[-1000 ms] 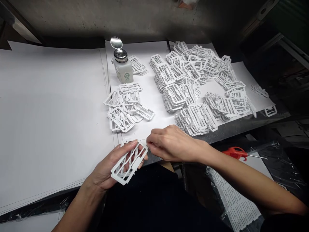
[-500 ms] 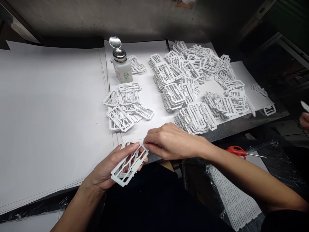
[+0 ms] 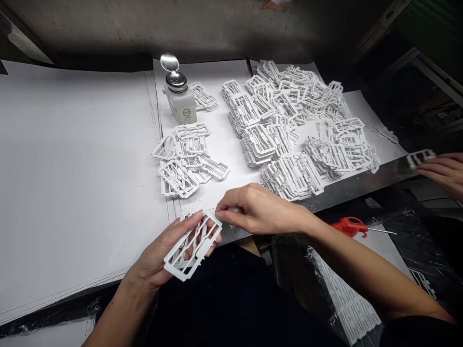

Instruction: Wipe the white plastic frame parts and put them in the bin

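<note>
My left hand (image 3: 164, 248) holds a few white plastic frames (image 3: 193, 262) with wavy inner bars, seemingly stacked, thumb on top and fingertips beneath. They tilt over the front edge of the table. Beside the frames' upper right corner is my right hand (image 3: 253, 209), its thumb and forefinger pinched together. Whatever is between those fingertips, if anything, is too small to make out. Just beyond both hands lies a loose pile of similar frames (image 3: 191, 159) on white paper.
A pump bottle (image 3: 183, 106) with its metal lid raised stands behind the pile. Stacks of frames (image 3: 258, 140) cover the paper at right. Red-handled scissors or cutters (image 3: 349, 226) lie below, near a patterned white sheet (image 3: 347, 299). A co-worker's hand (image 3: 443, 171) grips a frame at far right.
My right hand's fingertips have shifted slightly beside the held frames. At far right, the co-worker's hand has come in and taken hold of the frame at the table edge.
</note>
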Demonstrator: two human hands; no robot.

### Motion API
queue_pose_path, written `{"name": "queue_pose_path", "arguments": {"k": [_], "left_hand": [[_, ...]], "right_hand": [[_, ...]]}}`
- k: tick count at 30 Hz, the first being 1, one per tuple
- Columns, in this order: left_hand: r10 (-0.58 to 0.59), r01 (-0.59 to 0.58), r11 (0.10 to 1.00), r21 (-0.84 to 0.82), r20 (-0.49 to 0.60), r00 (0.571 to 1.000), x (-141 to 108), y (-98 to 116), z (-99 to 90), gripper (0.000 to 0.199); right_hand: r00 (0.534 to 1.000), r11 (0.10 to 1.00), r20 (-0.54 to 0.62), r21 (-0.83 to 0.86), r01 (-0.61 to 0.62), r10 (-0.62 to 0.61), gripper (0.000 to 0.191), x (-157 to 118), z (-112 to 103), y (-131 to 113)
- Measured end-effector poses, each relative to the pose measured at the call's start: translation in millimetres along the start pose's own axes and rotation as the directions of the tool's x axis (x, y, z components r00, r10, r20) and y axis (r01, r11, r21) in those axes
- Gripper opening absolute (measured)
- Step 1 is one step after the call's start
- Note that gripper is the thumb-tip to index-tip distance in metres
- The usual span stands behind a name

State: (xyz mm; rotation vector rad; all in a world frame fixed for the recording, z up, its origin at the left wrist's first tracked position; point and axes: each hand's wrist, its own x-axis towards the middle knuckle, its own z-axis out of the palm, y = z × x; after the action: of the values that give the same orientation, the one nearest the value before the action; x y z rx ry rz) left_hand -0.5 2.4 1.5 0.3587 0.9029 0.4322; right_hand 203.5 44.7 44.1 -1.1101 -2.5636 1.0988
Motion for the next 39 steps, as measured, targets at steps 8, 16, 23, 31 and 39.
{"name": "queue_pose_path", "arguments": {"k": [8, 16, 23, 31, 39], "left_hand": [[-0.013, 0.015, 0.997, 0.073, -0.027, 1.0, 0, 2, 4.1, 0.03], [-0.003, 0.009, 0.991, 0.131, -0.047, 0.999, -1, 7, 9.3, 0.03], [-0.012, 0.014, 0.999, 0.04, -0.069, 0.998, 1, 4, 7.6, 0.023], [0.025, -0.026, 0.999, -0.038, -0.035, 0.999, 2, 5, 5.0, 0.026], [0.052, -0.055, 0.992, -0.112, -0.027, 0.998, 3, 3, 3.3, 0.029]], "right_hand": [[0.995, 0.993, 0.098, -0.116, 0.036, -0.025, 0.013, 5, -6, -7], [0.994, 0.948, 0.105, -0.315, 0.052, -0.02, 0.018, 8, -7, -11], [0.998, 0.926, 0.043, -0.371, 0.064, -0.052, 0.021, 6, 5, -8], [0.998, 0.98, 0.058, -0.196, -0.022, 0.034, 0.012, -5, 2, -3], [0.949, 0.979, -0.285, 0.183, -0.084, 0.134, 0.009, -12, 7, 8]]}}
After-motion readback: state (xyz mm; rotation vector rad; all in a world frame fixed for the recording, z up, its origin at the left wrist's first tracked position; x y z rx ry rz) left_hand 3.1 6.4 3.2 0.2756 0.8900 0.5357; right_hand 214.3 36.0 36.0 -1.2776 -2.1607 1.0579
